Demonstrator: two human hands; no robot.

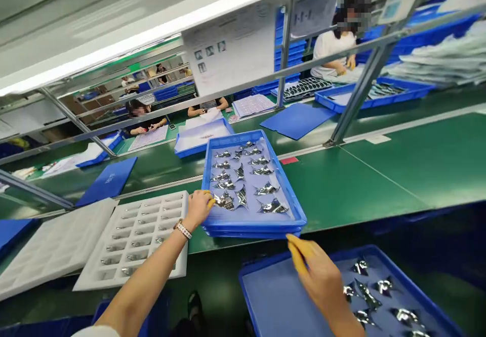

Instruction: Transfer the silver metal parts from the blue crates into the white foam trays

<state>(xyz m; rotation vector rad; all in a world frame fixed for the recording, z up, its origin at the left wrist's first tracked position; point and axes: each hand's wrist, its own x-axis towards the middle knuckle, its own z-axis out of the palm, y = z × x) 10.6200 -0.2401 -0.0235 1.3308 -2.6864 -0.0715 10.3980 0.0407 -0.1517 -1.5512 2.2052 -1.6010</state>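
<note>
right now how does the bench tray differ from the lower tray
The bench tray sits on the green bench, the lower tray below its edge. Your left hand touches the bench tray; your right hand is over the lower tray. Both are blue, holding silver pieces.

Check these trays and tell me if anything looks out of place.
The silver metal pieces in the blue tray lie at mixed angles, not in neat rows, unlike the regular cells of the white tray beside it. No spill shows.
</note>
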